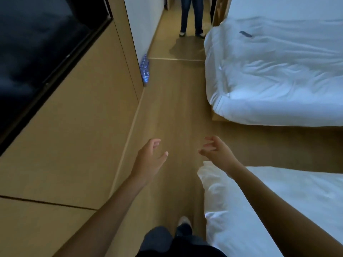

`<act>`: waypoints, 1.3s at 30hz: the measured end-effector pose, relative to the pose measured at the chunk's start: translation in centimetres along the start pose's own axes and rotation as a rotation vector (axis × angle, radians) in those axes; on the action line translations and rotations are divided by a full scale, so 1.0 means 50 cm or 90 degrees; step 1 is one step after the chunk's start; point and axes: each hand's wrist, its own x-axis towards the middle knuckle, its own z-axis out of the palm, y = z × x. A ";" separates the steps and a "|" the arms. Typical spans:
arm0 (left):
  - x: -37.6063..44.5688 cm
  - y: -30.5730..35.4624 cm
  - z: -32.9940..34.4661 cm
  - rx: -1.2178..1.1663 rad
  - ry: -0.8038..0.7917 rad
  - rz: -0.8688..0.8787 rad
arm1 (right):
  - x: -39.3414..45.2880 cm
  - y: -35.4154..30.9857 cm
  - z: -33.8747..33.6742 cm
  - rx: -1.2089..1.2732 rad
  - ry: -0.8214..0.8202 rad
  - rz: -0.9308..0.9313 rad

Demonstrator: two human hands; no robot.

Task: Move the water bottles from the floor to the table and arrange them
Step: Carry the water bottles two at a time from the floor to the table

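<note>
While the person walked along the aisle, the scene lay as follows, from near to far.
Feet: one light shoe (183, 220) was on the wooden floor (172, 112), probably in a step forward.
Near bed: its white cover (259, 210) lay just beside the right arm.
Left hand: the left hand (151, 156) was raised and empty, fingers loosely spread, likely made ready to take something.
Right hand: the right hand (216, 152) was also empty, fingers half curled in the air.
Far bed: a second bed (274, 75) stood at the right.
Water bottles: the water bottles (144, 71) stood on the floor against the wall corner, well apart from both hands; the count was unclear.
Table: none in view.
Other person: legs (191, 15) stood at the far end.
</note>
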 end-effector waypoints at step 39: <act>2.090 0.268 0.009 -0.077 0.101 -0.138 | 2.094 -0.737 -0.238 -0.145 -0.151 -0.030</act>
